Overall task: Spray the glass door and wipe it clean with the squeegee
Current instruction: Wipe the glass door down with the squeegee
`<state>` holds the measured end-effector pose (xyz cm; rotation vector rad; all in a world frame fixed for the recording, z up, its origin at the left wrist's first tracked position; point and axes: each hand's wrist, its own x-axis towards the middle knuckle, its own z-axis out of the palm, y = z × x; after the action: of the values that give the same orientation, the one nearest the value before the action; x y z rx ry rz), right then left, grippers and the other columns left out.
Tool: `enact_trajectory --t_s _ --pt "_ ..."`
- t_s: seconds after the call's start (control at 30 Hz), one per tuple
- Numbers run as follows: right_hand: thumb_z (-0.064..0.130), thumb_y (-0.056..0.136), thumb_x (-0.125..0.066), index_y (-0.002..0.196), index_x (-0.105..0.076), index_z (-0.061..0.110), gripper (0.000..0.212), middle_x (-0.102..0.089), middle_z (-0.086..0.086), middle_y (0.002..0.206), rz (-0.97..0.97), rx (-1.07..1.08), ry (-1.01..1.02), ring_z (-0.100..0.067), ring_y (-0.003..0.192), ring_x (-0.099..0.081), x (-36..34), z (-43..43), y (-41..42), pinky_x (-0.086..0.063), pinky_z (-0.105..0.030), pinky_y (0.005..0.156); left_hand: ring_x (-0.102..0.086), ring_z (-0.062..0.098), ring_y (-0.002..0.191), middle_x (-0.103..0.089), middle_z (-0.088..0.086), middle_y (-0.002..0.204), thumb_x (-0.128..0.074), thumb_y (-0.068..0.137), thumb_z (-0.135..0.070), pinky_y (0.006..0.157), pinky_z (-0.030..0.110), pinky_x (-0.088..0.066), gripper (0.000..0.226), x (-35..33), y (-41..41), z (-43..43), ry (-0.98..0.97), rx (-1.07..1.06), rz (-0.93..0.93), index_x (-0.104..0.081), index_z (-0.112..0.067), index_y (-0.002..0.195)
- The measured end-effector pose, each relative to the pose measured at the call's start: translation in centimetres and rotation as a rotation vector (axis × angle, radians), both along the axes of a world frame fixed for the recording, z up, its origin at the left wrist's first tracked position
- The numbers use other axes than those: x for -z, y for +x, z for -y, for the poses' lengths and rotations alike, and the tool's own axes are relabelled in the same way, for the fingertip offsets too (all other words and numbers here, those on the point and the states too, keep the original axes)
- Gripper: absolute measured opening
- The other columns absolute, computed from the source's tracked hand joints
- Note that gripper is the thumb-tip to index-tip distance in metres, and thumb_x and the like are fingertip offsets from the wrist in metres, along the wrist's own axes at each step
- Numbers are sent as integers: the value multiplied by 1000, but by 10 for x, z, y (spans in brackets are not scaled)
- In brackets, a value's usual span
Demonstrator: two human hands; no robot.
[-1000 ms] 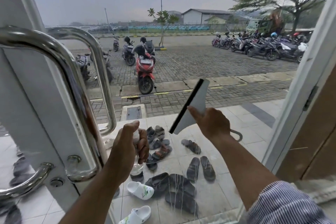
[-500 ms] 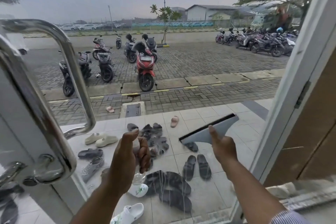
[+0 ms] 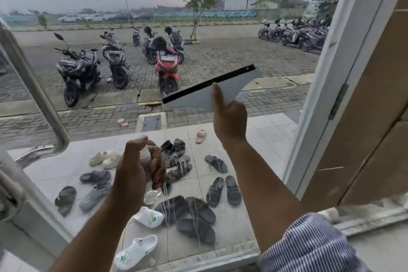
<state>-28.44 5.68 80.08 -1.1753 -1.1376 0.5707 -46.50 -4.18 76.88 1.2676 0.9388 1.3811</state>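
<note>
The glass door [image 3: 220,28] fills the view, with water streaks running down its lower part [image 3: 176,212]. My right hand [image 3: 229,117] grips a grey squeegee [image 3: 212,90] against the pane, its black rubber edge uppermost and slanting up to the right, the index finger stretched along the blade. Lower left, my left hand [image 3: 136,174] is wrapped round a small clear spray bottle [image 3: 146,157] with a white top, thumb resting on the nozzle. Most of the bottle is hidden by the fingers.
A curved steel door handle [image 3: 39,99] stands at the left. The white door frame [image 3: 331,86] and a brown panel [image 3: 375,117] rise at the right. Beyond the glass lie several sandals [image 3: 194,212] on white tiles and parked motorbikes [image 3: 167,66].
My right hand has carried the squeegee upward on the glass, the blade still slanted. The view has shifted right, so the handle sits further left. The left hand keeps its hold on the bottle.
</note>
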Motion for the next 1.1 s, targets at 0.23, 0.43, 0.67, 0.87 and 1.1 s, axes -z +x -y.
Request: enact_trajectory --t_s 0.23,0.43,0.67,0.87,1.1 --pt "61 92 -53 73 -68 10 56 -67 2 64 -68 53 -101 -2 57 -63 62 -7 13 -39 -10 45 -27 18 41 -30 8 43 -44 73 -59 45 29 -25 51 23 14 -22 -36 -1 -32 -38 -18 44" --pt "70 82 -54 77 -69 13 59 -72 0 73 -231 110 -199 -12 66 -70 142 -3 8 -50 -25 55 -27 18 38 -33 8 41 -44 75 -57 43 24 -25 50 51 20 -40 25 85 -54 -42 -18 44" --pt "77 75 -51 80 -69 8 72 -72 -9 78 -286 108 -205 -24 70 -69 220 -7 -7 -51 -32 57 -27 18 40 -33 6 42 -45 74 -58 45 27 -24 50 111 16 -53 120 112 -73 -40 -17 46" --pt "72 82 -56 61 -57 13 63 -56 -2 54 -306 38 -104 -16 43 -51 252 -16 -7 -36 -24 43 -29 19 39 -32 5 43 -47 69 -61 44 27 -26 50 164 2 -52 254 71 -100 -39 -19 45" --pt "76 82 -55 74 -53 10 66 -45 -5 48 -369 -92 -67 -13 28 -35 250 -18 -1 -30 -20 37 -27 19 43 -31 1 43 -33 96 -51 52 34 -21 60 210 -29 -42 340 -28 -37 -37 -21 44"
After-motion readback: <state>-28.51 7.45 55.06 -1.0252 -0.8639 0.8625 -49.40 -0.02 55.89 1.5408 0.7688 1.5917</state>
